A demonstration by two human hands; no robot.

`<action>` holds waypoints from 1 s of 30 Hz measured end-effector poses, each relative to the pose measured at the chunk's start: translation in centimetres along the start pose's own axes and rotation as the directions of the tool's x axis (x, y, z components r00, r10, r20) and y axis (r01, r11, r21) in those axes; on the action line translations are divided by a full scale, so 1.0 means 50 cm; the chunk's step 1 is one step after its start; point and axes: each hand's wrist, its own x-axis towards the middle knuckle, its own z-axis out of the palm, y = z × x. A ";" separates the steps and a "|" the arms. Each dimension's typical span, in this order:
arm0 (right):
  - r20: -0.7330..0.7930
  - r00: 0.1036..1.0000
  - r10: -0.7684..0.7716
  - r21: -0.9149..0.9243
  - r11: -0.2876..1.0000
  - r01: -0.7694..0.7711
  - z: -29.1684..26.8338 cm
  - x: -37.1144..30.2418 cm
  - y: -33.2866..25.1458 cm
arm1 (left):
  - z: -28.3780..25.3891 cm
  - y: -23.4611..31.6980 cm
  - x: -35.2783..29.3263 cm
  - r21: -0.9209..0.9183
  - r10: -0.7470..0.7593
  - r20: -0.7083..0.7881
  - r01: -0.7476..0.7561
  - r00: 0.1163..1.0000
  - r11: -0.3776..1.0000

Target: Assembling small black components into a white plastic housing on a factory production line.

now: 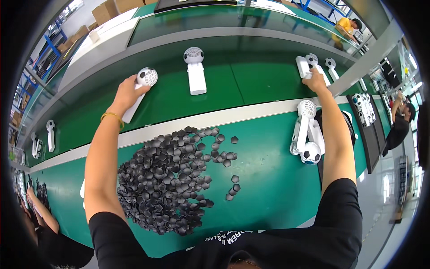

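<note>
My left hand is wrapped round the handle of a white handheld fan with a football-patterned head, on the dark green conveyor belt. At the far right, my right hand has its fingers closed on a white block-shaped handle. Beside those fingers is another football-headed fan, partly hidden by the hand. Between my hands a further fan lies alone on the belt. Below my left forearm spreads a big heap of black pentagon pieces on the green table.
Several fans lie piled by my right forearm. A metal rail divides table from belt. A slanted post stands at the right, near a dark tray of fans. Other people work at the left, right and far right.
</note>
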 end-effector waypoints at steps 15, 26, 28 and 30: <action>-0.089 0.582 -0.808 0.624 0.411 0.665 -0.306 -0.476 -0.286 | -0.199 0.419 -0.273 -0.125 0.397 -0.126 -0.411 0.909 0.903; -0.196 -0.051 -0.979 0.808 -0.191 0.558 -0.276 -0.787 -0.359 | -0.059 0.401 -0.621 -0.794 0.616 0.537 0.099 0.576 0.599; -0.176 0.120 -0.977 0.879 -0.101 0.466 -0.245 -0.758 -0.353 | -0.038 0.397 -0.651 -0.802 0.520 0.579 0.322 0.628 0.504; -0.043 0.463 -0.885 0.933 0.130 0.336 -0.198 -0.687 -0.340 | -0.029 0.401 -0.671 -0.751 0.366 0.660 0.587 0.656 0.303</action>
